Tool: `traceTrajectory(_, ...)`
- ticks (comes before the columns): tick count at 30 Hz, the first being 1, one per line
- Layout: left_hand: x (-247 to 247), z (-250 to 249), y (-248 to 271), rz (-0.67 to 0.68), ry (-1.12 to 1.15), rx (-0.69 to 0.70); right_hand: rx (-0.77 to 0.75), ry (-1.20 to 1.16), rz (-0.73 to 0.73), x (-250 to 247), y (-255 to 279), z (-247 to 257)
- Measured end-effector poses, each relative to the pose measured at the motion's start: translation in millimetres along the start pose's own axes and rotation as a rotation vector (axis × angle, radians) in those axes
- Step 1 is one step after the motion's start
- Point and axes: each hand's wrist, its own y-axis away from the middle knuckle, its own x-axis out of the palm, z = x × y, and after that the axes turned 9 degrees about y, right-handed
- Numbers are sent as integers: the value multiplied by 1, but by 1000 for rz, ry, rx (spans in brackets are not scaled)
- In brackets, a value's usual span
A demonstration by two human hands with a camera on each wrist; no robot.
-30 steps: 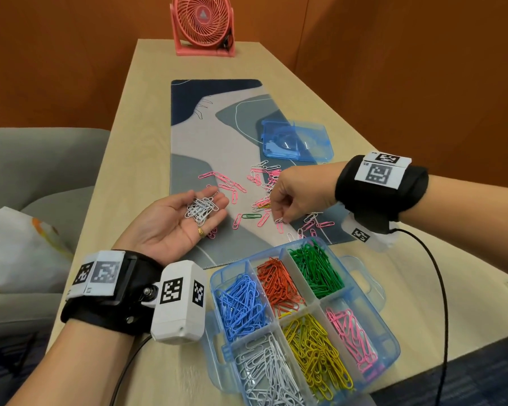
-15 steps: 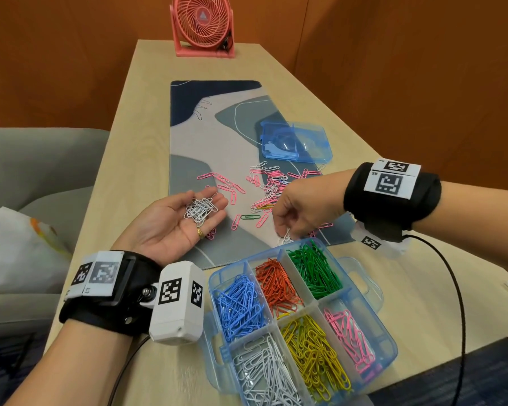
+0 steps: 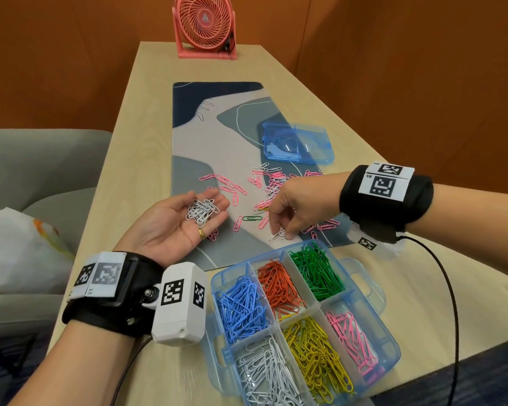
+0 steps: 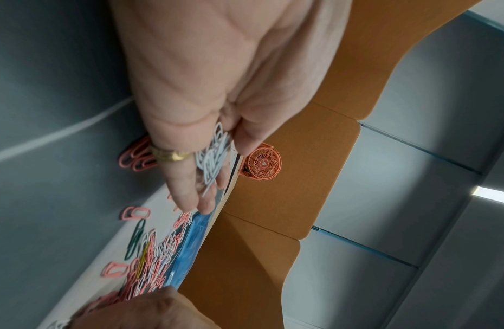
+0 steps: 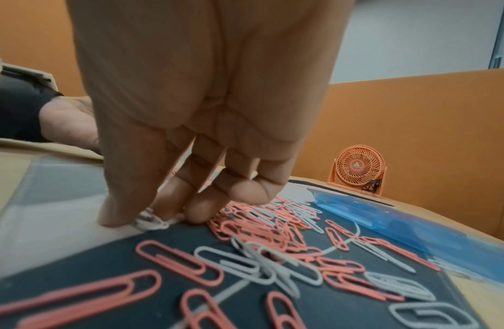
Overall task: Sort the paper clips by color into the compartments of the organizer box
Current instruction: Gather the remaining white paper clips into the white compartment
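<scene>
Paper clips in white and pink were seen scattered over a patterned grey and navy desk mat on a long pale wooden table, with one lone green clip among them. A translucent blue plastic organizer box with six compartments was set at the near table edge, already holding blue, orange and green clips in its far row and white, yellow and pink in its near row. The left hand was held palm up and relaxed, a small heap of white clips cradled on its straight fingers. The right hand was lowered to the mat just beyond the box, thumb and fingertips closed on a little cluster of white clips; whether these were lifted clear of the mat could not be told. The step in hand was judged to be the gathering of white clips. A clean pinch and lift, a transfer to the waiting palm, and later an emptying into the white compartment were judged to be called for next. A clear blue lid and a coral desk fan were seen farther back.
</scene>
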Motion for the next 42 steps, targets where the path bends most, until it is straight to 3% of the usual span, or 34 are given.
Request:
traceTrajectory(17, -1, 0, -2, -19, -10, -1, 77, 133, 13, -4, -3, 5)
traceTrajectory(23, 1, 2, -2, -47, -28, -18, 43, -34, -171, -34, -14, 24)
traceTrajectory(30, 1, 3, -1, -58, 7, -19, -77, -72, -255, -44, -43, 63)
traceTrajectory(34, 0, 3, -4, -89, 8, -14, 10, 2, -284, -49, -40, 52)
traceTrajectory(42, -3, 3, -6, -63, -16, -13, 249, 207, -177, -44, -16, -6)
